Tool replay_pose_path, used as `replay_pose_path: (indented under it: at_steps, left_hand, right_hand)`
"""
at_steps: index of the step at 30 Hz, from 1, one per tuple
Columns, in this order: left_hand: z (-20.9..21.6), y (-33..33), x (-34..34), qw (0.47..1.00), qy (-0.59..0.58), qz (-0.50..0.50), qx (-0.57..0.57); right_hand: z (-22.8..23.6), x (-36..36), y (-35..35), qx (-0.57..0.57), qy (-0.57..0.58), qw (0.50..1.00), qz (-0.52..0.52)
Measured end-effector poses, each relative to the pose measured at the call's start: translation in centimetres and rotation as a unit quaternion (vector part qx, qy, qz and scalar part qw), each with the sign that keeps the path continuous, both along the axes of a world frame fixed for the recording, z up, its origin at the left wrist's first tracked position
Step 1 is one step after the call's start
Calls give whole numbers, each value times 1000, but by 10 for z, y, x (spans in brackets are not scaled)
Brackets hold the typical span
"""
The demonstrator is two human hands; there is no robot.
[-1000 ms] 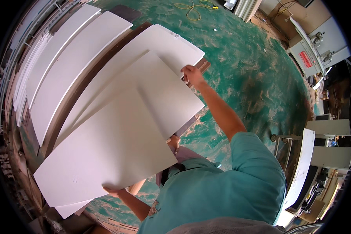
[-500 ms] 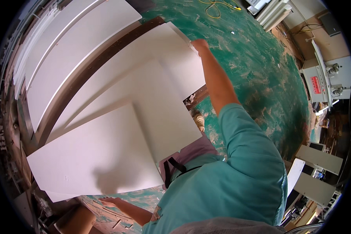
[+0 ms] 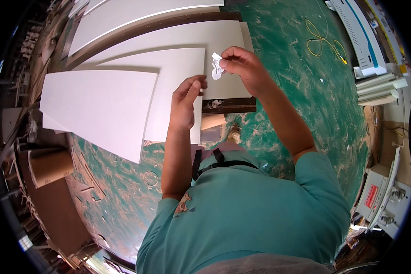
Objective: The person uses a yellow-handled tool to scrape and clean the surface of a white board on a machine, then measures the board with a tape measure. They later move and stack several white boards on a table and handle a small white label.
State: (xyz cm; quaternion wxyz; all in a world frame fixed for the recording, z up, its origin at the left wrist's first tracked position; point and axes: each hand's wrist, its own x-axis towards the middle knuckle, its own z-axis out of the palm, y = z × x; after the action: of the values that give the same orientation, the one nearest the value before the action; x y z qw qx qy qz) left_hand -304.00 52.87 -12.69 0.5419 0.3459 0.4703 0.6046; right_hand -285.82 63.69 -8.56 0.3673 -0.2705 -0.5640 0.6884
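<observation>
My right hand (image 3: 246, 68) pinches a small crumpled piece of white paper (image 3: 217, 67) between thumb and fingers, above the stacked white panels. To its left my left hand (image 3: 186, 101) is raised with loosely bent fingers and nothing visible in it. Below the left hand lies a white panel (image 3: 173, 91), partly covered by the nearest white panel (image 3: 98, 107) on the left. A larger white panel (image 3: 228, 36) lies beneath them. Neither hand touches the panels as far as I can see.
A dark brown beam (image 3: 242, 106) and crumpled scrap (image 3: 213, 104) show under the stack. More white panels (image 3: 146, 18) lie beyond. A yellow cable (image 3: 322, 41) lies on the dusty green floor (image 3: 306, 91). A brown cardboard roll (image 3: 50, 166) stands at the left.
My right hand has left the far panel's edge and now holds crumpled white paper. My left hand has risen from beside the near panel to above the stack. The view has turned.
</observation>
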Motion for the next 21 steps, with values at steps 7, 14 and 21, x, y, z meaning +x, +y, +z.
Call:
replay_pose_path:
  at_steps: [7,14,21]
  left_hand:
    - [18,4,42,993,-108,-16,46]
    - [26,-8,58,995,91,35,34]
    - [37,-21,55,896,395,90,179]
  right_hand:
    - [12,40,-25,6,-6,997,82]
    - [3,56,-21,98,-55,992,58]
    - [28,57,-3,211,-145,958,131]
